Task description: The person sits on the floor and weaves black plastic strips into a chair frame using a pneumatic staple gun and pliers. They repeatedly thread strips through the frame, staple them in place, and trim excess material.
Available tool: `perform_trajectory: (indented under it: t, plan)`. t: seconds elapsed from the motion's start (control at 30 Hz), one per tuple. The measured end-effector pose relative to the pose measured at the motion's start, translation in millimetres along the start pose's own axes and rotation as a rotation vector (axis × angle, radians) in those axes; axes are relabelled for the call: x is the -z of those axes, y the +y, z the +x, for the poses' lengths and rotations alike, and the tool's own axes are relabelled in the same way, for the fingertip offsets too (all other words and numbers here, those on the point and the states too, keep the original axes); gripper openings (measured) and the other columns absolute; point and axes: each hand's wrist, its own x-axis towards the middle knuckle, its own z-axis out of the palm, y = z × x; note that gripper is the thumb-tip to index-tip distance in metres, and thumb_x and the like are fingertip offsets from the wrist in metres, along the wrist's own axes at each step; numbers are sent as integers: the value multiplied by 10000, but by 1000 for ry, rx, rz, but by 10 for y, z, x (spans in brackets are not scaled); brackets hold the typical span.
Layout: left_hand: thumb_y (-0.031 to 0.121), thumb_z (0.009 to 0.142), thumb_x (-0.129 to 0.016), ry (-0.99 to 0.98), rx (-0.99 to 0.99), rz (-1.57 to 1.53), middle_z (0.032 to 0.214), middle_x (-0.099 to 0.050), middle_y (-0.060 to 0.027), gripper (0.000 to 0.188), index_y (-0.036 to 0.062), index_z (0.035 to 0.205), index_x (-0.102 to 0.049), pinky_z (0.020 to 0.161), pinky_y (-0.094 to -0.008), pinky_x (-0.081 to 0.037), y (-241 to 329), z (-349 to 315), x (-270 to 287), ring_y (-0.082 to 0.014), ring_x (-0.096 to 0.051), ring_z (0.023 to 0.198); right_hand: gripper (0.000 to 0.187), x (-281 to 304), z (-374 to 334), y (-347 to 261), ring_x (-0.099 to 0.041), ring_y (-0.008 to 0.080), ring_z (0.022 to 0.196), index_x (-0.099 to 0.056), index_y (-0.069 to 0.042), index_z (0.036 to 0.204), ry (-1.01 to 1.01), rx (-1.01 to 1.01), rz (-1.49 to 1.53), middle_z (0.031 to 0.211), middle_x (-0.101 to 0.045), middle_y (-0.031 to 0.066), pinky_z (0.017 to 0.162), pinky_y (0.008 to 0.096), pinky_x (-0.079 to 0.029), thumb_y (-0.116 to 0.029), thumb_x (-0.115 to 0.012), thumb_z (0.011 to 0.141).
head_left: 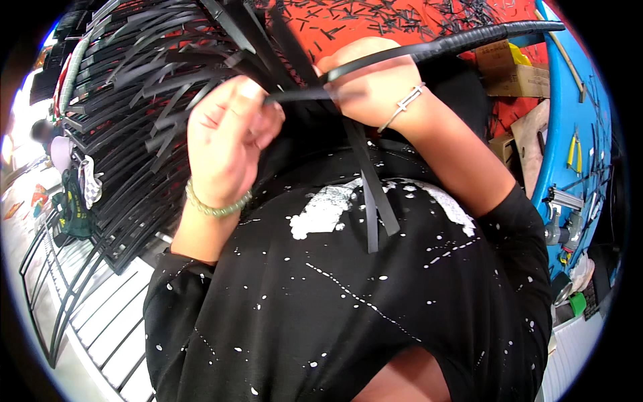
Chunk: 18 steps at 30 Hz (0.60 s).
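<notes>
A person's right hand (pixel 375 84) closes around the near end of a curved, wrapped black bar (pixel 462 41), while the left hand (pixel 226 137), just left of that end, pinches a flat black strip (pixel 298 95) drawn taut-looking between the two. Motion blur makes it hard to say exactly where the strip meets the bar. Loose strip ends (pixel 376 191) hang below the bar's near end, in front of a white-speckled black top (pixel 295 301). Left of the bar, curved black frames (pixel 137 201) stand in dense rows. Beyond it, dark clippings (pixel 395 20) litter a red surface (pixel 308 37). Below the bar's far half sits a cardboard box (pixel 512 82); farther right and below, yellow-handled pliers (pixel 575 153) lie on a blue counter (pixel 566 124).
</notes>
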Motion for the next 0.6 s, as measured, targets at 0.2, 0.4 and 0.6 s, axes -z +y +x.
perform_trajectory:
  t: [0.2,0.4,0.6]
  plan:
    - [216,1072,-526,-132,-53,-45,742,-641,-56,353,7,818,-655,663,-294,-505,-101,167,110,-150,-602,664,276,80,66,25,-683,313,737,-692,-105,722,-186,-111,-55,719,-681,73,657,426,-547,-270,-603,925]
    - [125,1073,-435,-30,-312,362,1044,-689,-184,290,-61,1071,-658,939,-383,-509,-46,-42,212,-249,-665,964,192,323,58,5,-683,322,864,-716,-42,991,-214,-89,498,941,-689,98,754,376,-537,-206,-636,934]
    - [-33,847,-688,-33,-667,757,1039,-718,-152,228,-34,1075,-699,932,-363,-529,-123,-297,503,-283,-688,1006,212,331,52,-23,-687,295,844,-725,-13,963,-277,-41,542,981,-699,116,728,364,-535,-203,-739,870]
